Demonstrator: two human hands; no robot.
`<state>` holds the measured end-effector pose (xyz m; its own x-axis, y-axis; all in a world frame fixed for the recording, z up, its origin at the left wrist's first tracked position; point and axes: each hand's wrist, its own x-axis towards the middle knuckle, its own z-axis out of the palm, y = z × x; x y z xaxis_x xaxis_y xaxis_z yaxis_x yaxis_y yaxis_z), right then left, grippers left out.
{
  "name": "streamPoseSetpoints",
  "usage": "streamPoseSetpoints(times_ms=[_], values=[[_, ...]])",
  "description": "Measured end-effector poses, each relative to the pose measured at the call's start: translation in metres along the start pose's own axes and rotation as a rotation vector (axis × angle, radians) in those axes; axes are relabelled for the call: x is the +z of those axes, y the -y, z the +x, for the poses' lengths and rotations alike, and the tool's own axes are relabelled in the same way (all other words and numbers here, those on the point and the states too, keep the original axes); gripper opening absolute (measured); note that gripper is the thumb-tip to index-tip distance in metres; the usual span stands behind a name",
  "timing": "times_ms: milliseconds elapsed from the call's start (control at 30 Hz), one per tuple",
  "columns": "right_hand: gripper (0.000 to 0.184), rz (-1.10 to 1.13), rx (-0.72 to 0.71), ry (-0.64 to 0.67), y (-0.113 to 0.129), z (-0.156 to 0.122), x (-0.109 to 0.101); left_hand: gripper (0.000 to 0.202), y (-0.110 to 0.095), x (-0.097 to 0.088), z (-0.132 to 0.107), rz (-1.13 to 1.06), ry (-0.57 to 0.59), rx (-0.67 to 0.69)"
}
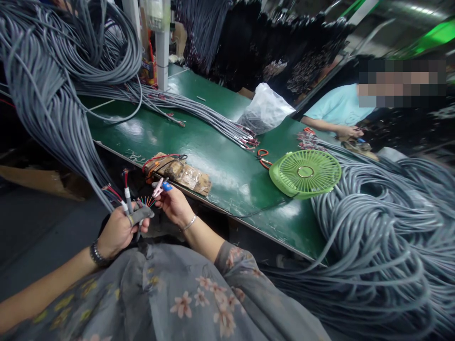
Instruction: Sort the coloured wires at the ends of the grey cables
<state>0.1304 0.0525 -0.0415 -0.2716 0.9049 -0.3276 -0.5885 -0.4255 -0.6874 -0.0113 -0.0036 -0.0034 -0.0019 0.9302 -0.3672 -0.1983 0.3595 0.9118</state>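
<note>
My left hand [119, 231] is closed round the end of a grey cable [141, 213], whose thin coloured wires fan out from the stripped tip. A bracelet sits on that wrist. Close to those wire tips, my right hand [175, 203] pinches a small pink and blue tool [159, 187]. Both hands hover over my lap, just below the near edge of the green table [213, 156]. More grey cable ends with red and white tips [125, 189] hang beside my left hand.
Thick bundles of grey cables [53, 85] hang at left and pile up at right [373, 237]. On the table lie a taped cardboard block [183, 173], a green fan [305, 173], a plastic bag [265, 111] and red cutters [263, 158]. A co-worker [341, 113] sits opposite.
</note>
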Motion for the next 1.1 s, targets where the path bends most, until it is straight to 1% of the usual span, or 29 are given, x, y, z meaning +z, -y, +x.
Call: streamPoseSetpoints(times_ms=[100,233,300,433,500,700,833,1000,1100], values=[[0.037,-0.028,-0.029,-0.008,-0.004,0.001,-0.003,0.025,0.000,0.001,0.000,-0.026,-0.041,0.019],[0.046,-0.153,-0.168,-0.101,-0.012,0.004,-0.011,0.024,-0.001,0.005,0.000,-0.053,-0.063,0.020],[0.048,-0.186,-0.195,-0.100,-0.013,0.005,-0.012,0.026,0.000,0.007,0.001,-0.060,-0.069,0.017],[0.051,-0.079,-0.045,-0.001,-0.010,0.009,-0.008,0.031,0.002,0.011,0.004,-0.073,-0.083,0.012],[0.051,-0.026,-0.005,0.001,-0.008,0.010,-0.005,0.032,0.003,0.011,0.006,-0.075,-0.085,0.016],[0.046,0.040,-0.018,-0.026,-0.009,0.012,0.000,0.034,0.006,0.011,0.007,-0.060,-0.096,0.010],[0.047,0.054,-0.029,-0.031,-0.011,0.010,0.001,0.035,0.007,0.012,0.006,-0.048,-0.113,-0.005],[0.054,0.084,0.001,-0.047,-0.010,0.009,0.000,0.031,0.004,0.011,0.001,-0.048,-0.091,0.031],[0.049,0.075,0.015,-0.038,-0.007,0.008,-0.003,0.028,0.003,0.010,-0.003,-0.056,-0.091,0.028]])
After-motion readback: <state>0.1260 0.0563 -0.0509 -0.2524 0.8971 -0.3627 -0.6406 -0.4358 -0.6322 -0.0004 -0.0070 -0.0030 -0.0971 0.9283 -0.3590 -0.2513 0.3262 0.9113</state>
